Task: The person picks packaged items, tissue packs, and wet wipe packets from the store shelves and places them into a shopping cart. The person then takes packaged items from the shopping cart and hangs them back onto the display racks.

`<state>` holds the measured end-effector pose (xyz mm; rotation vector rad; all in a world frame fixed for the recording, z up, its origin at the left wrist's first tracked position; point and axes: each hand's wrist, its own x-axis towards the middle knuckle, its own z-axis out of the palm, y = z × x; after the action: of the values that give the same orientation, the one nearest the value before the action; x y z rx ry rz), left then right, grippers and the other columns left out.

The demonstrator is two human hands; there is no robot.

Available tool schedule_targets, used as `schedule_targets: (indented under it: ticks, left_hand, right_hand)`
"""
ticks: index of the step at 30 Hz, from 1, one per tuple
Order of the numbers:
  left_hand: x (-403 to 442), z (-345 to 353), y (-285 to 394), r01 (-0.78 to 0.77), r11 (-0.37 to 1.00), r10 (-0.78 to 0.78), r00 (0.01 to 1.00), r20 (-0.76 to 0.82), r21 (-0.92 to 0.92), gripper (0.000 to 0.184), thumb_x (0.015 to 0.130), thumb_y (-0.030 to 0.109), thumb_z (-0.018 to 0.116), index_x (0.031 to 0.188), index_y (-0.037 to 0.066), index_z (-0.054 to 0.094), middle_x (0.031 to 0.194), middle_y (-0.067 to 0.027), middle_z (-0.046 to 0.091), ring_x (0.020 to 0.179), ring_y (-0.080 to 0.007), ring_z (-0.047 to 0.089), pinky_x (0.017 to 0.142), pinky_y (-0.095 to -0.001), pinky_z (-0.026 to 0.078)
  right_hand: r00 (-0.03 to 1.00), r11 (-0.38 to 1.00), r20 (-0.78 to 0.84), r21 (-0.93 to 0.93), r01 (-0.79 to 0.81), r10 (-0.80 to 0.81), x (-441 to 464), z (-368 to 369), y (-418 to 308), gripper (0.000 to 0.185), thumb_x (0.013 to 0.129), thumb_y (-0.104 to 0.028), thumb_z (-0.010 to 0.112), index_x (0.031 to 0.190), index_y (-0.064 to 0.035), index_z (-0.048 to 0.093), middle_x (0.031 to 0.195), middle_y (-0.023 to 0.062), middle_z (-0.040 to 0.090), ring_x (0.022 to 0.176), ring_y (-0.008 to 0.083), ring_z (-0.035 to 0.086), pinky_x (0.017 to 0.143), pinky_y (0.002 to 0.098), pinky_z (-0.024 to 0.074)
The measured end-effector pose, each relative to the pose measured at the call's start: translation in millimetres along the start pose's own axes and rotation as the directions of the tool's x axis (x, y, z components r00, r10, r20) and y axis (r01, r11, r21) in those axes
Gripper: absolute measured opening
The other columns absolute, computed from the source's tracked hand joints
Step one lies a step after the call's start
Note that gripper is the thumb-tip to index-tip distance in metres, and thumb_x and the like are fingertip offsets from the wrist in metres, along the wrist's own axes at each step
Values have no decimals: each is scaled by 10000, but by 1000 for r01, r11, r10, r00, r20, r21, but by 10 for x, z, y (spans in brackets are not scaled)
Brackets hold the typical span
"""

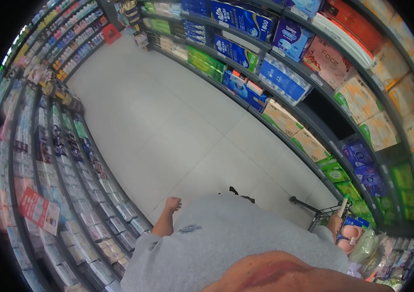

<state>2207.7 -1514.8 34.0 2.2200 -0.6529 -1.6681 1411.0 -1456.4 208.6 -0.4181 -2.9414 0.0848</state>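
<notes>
My left hand (pixel 173 204) hangs beside my grey shirt, over the floor, its fingers loosely curled in with nothing visible in them. On the other side, my right hand (pixel 335 223) is closed around a pale bar (pixel 344 206) that looks like the handle of a black wire shopping cart (pixel 320 217). Most of the cart is hidden by my body and the hand. Close behind that hand are a package with a pink bra on it (pixel 349 232), a blue pack (pixel 357 221) and a greenish clear plastic bag (pixel 366 247).
Grey floor tiles (pixel 168 117) run along the aisle. Tissue packs (pixel 331 61) fill the right shelves, and small packaged goods (pixel 70 194) line the left ones. A red sign (pixel 34 207) sticks out at left. A red object (pixel 111 33) stands at the far end.
</notes>
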Motion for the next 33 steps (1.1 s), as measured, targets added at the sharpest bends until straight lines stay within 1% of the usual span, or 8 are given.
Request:
schedule_targets:
  ticks: [8,10,18,24,28,31,32,33]
  left_hand:
    - [141,-516,-377,83,993,-86,996,-28,-83,300,853,229,602,1051,4,628,912,-164,675,721,-255,650,578,-381,509]
    - [196,-594,-422,107,983,-113,993,-33,-148,296,858,220,597,1064,9,628,920,-168,676,737,-267,657,590,-391,515]
    - [537,-810,-160,153,965,-159,987,-10,-213,312,866,222,603,1089,5,629,918,-165,678,749,-275,663,622,-400,527]
    - [1070,-1361,403,113,967,-124,992,-31,-228,313,867,224,601,1088,3,628,927,-176,679,737,-266,661,606,-383,527]
    - [1426,-1912,1041,121,972,-138,987,-76,-201,338,868,228,598,1117,-1,613,943,-183,675,731,-265,659,603,-377,526]
    - [1805,-2320,1641,52,983,-76,989,-129,-178,329,865,225,596,1094,-11,610,925,-167,674,726,-242,651,604,-354,519]
    - [1935,-2436,1831,48,983,-72,989,-132,-176,329,865,225,596,1094,-11,610,925,-167,674,726,-242,651,604,-354,519]
    - [2058,-2540,2027,0,988,-23,989,-143,-156,308,887,234,587,1099,12,604,927,-146,672,741,-243,650,631,-373,519]
  right_hand:
    - [1000,1000,1,-10,-1,1,-699,-107,-133,552,826,-538,583,1136,-82,609,1220,150,601,1137,332,560,928,492,402]
    - [1000,1000,1,-12,-1,1,-882,-122,-206,551,826,-538,583,1135,-83,609,1219,149,602,1137,332,561,928,492,402]
    - [1000,1000,5,-21,-4,4,-1674,-99,-759,546,824,-534,586,1133,-85,611,1214,147,605,1133,330,564,927,490,403]
    - [1000,999,6,-47,-7,7,-2276,-81,-1283,542,824,-532,588,1131,-86,613,1211,146,607,1130,329,566,926,489,403]
    - [1000,998,3,-56,-11,12,-2638,-174,-1679,539,823,-530,589,1130,-87,614,1208,145,609,1128,328,568,925,488,403]
    - [1000,998,14,-51,-23,24,-2937,-186,-2005,537,823,-529,590,1129,-88,615,1207,144,610,1127,327,569,925,488,404]
    - [1000,998,16,-57,-24,25,-3019,-192,-2098,537,823,-528,590,1129,-88,615,1206,144,610,1127,327,569,925,487,404]
    - [999,998,19,-57,-27,28,-3108,-189,-2207,536,822,-528,591,1129,-89,615,1205,143,611,1126,327,570,924,487,404]
